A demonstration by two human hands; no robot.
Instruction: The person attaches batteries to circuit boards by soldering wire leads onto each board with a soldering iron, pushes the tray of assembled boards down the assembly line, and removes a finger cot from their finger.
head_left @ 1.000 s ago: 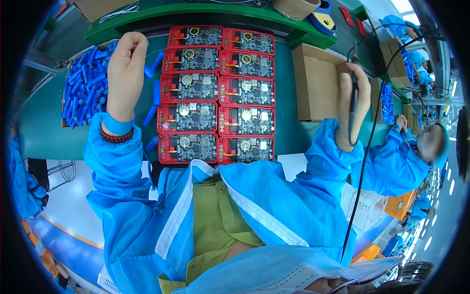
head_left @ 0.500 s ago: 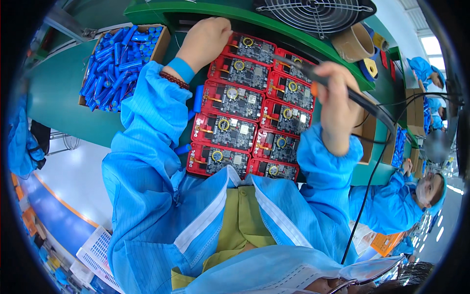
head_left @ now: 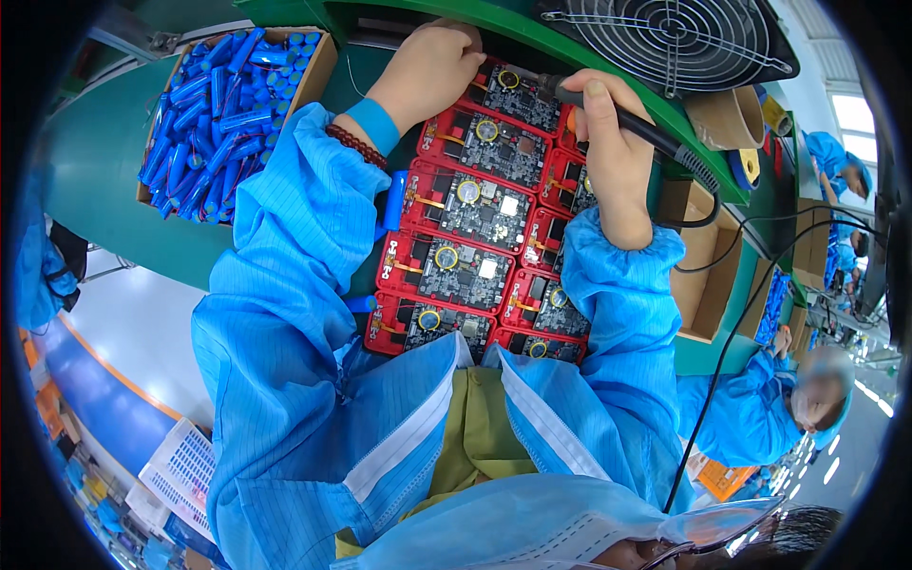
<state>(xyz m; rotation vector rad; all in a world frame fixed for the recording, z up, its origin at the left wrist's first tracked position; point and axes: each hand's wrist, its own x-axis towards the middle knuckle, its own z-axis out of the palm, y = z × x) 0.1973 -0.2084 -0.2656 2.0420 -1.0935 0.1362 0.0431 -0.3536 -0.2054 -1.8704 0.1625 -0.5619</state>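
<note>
Two columns of red plastic cases (head_left: 415, 195) lie in front of me, each with a dark circuit board (head_left: 483, 209) carrying a yellow-ringed round part. My right hand (head_left: 613, 161) is wrapped round the black handle of a soldering iron (head_left: 635, 122). Its metal tip points left, over the board of the farthest left-column case. At that case's left end is my left hand (head_left: 427, 76), fingers bent together; what they hold, if anything, is hidden. Blue cylindrical batteries (head_left: 396, 199) lie along the left side of the cases.
At the left stands a cardboard box (head_left: 318, 81) full of blue batteries. A green shelf edge (head_left: 532, 38) runs behind the cases, with a fan (head_left: 674, 43) above. Right are an open carton (head_left: 708, 309), the iron's cable (head_left: 727, 351) and a co-worker (head_left: 750, 408).
My right hand has brought the soldering iron left and away from me, its tip now over the farthest left board. My left hand stays by that case. The whole view has shifted slightly.
</note>
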